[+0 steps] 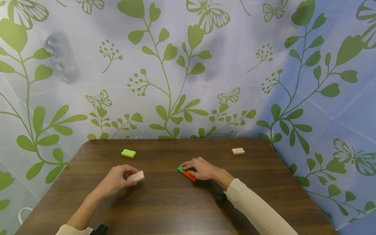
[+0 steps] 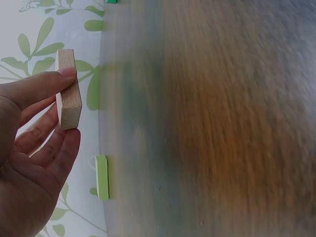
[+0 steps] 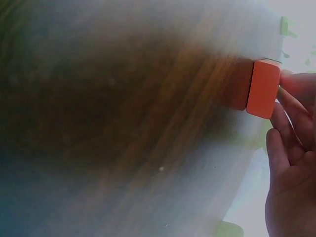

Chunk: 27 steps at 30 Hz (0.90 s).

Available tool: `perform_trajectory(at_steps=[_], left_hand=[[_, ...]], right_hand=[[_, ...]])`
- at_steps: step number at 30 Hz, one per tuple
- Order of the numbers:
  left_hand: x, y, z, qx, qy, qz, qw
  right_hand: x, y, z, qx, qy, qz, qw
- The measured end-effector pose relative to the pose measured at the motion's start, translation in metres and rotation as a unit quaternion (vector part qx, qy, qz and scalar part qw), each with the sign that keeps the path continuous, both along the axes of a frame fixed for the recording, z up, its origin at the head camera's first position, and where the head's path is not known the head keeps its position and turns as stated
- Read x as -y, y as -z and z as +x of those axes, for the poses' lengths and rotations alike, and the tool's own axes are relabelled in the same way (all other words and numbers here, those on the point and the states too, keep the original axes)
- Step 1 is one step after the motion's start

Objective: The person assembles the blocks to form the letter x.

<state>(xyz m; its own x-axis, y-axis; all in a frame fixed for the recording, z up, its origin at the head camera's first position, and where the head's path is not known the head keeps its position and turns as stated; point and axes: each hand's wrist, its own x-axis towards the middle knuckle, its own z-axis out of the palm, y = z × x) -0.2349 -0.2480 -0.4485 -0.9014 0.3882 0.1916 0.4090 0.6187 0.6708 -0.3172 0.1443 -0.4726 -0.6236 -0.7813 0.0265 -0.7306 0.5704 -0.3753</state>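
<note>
Between thumb and fingers, my left hand (image 1: 117,178) pinches a pale wooden block (image 1: 136,176), raised above the table. The left wrist view shows the thumb on one narrow side of that block and fingertips under its other end. My right hand (image 1: 202,169) is low over the table, thumb and fingers on an orange-red block (image 1: 190,176). A green block (image 1: 180,169) lies end to end with it, and the fingertips reach over where they meet. In the right wrist view, the orange-red block's end face (image 3: 263,90) points at the camera, fingers behind it.
A lime green block (image 1: 128,153) lies at the table's back left. Another pale wooden block (image 1: 238,151) lies at the back right. Behind the dark brown table (image 1: 158,209) hangs a sheet (image 1: 188,85) printed with leaves and butterflies.
</note>
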Motion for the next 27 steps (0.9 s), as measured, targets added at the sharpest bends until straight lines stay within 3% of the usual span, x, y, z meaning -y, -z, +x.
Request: perform_trajectory(at_steps=[27], left_hand=[[-0.030, 0.006, -0.007, -0.012, 0.022, 0.002, 0.9997]], right_hand=[[-0.002, 0.004, 0.001, 0.006, -0.002, -0.015, 1.000]])
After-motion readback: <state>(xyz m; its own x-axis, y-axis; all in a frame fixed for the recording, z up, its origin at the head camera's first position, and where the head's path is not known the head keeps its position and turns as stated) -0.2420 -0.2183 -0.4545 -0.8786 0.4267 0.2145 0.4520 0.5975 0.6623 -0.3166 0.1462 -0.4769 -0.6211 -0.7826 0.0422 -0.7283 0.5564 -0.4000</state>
